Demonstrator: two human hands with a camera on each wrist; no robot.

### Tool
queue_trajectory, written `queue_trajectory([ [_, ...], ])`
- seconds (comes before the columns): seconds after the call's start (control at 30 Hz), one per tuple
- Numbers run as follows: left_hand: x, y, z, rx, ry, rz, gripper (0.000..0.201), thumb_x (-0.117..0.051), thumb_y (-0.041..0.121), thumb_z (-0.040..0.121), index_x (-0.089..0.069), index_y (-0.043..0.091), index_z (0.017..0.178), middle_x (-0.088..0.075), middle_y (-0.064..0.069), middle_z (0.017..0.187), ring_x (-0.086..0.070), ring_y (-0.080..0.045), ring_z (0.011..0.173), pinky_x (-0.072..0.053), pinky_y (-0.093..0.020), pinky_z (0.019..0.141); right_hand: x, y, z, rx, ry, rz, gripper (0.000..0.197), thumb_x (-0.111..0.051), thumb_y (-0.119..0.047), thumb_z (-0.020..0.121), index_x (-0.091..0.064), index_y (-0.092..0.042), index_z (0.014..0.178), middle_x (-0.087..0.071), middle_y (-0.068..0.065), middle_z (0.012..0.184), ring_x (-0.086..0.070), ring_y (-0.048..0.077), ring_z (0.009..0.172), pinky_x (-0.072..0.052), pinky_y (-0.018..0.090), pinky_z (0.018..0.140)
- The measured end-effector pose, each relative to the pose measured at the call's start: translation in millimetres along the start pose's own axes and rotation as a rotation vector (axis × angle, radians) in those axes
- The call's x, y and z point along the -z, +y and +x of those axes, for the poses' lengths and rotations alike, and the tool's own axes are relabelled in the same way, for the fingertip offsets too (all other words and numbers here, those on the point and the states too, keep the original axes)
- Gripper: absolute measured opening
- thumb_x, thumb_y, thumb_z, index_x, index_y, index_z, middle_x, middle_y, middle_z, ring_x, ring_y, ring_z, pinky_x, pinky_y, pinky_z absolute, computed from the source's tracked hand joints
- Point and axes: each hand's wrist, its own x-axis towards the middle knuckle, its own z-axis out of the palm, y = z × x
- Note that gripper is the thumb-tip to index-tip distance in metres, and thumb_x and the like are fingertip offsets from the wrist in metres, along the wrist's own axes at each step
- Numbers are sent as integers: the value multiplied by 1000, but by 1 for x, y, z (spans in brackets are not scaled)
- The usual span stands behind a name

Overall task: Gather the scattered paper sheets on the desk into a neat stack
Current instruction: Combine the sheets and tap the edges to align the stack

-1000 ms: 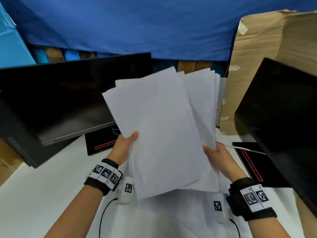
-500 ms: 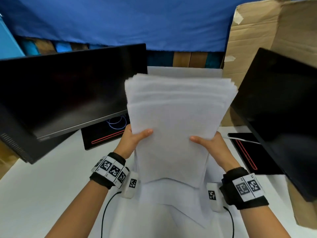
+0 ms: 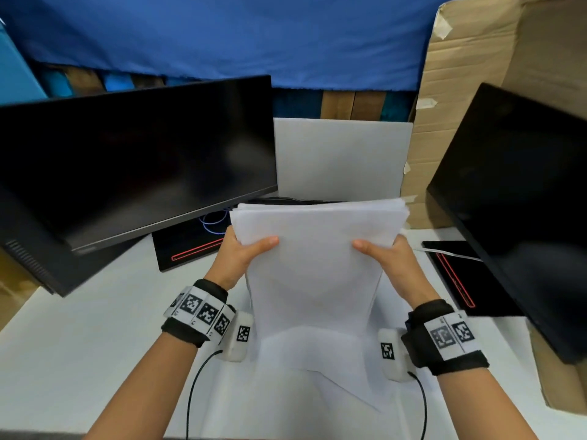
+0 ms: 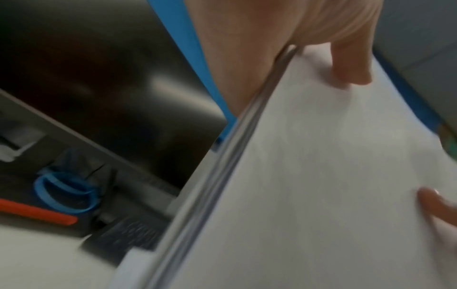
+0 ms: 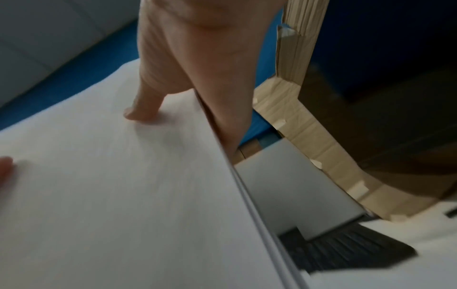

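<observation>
While two monitors [image 3: 136, 160] flank them, left hand [image 3: 241, 255] and right hand [image 3: 389, 258] grip one paper stack [image 3: 317, 249].

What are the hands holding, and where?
A stack of paper sheets: the left hand holds its left edge, the right hand its right edge.

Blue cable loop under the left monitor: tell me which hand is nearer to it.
Left. The left hand grips the paper stack just right of the blue cable loop; the right hand holds the stack's far side.
</observation>
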Motion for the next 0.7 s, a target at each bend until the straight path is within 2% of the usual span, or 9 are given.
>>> queue_trajectory([
  [0.07,0,-29,-9,123,7,87,55,-84,41,47,-60,29,95,-74,21,86,-68,1,84,-55,-22,73,-3,22,-2,-90,-5,-28,29,-69,-4,76,-61,-27,91,-66,-9,95,-64,10,89,-53,17,71],
  [0.13,1,-60,-20,237,24,212,29,-74,21,71,-59,30,95,-73,26,80,-68,4,82,-55,-34,84,-3,46,-3,-192,-22,-117,26,-69,-7,77,-60,-21,98,-65,-6,96,-63,19,98,-52,15,71],
  [0.17,3,-72,-24,268,49,263,21,-66,15,80,-60,28,95,-73,24,76,-69,0,83,-55,-35,86,1,60,-2,-249,-36,-194,31,-69,-11,77,-59,-16,106,-66,-2,102,-61,23,106,-52,18,77],
  [0.27,19,-84,-31,285,183,321,18,-55,13,87,-62,9,103,-69,9,82,-67,-25,91,-56,-15,68,30,99,-4,-431,41,-461,63,-73,-24,75,-46,-12,130,-50,13,134,-46,30,127,-40,38,102],
  [0.37,41,-80,-35,290,300,358,17,-53,11,88,-59,3,102,-64,-1,80,-63,-22,75,-51,-10,56,66,124,-19,-773,395,-708,92,-73,-42,70,-25,-11,143,-29,22,146,-28,40,134,-28,51,109],
  [0.43,54,-80,-40,320,357,360,13,-53,11,89,-58,6,100,-64,-5,84,-61,-21,75,-53,-22,67,74,133,-30,-900,501,-792,104,-72,-46,69,-13,-9,145,-25,27,146,-23,42,135,-25,55,109],
  [0.5,65,-85,-45,370,387,377,13,-54,12,88,-57,7,99,-64,-12,95,-60,-26,85,-49,-35,80,69,141,-32,-906,507,-809,111,-74,-43,68,-3,-10,147,-22,27,147,-23,42,135,-28,54,106],
  [0.6,74,-97,-55,431,401,386,19,-54,12,88,-58,2,103,-62,-17,101,-60,-30,92,-47,-39,83,50,155,-25,-901,435,-864,115,-75,-39,68,3,-8,146,-21,24,147,-27,41,133,-32,51,104],
  [0.7,79,-104,-60,460,411,391,30,-54,13,88,-57,-4,112,-63,-18,104,-60,-33,98,-48,-42,89,46,160,-18,-980,415,-1010,120,-74,-54,62,-3,-6,146,-20,23,147,-22,39,134,-27,50,106],
])
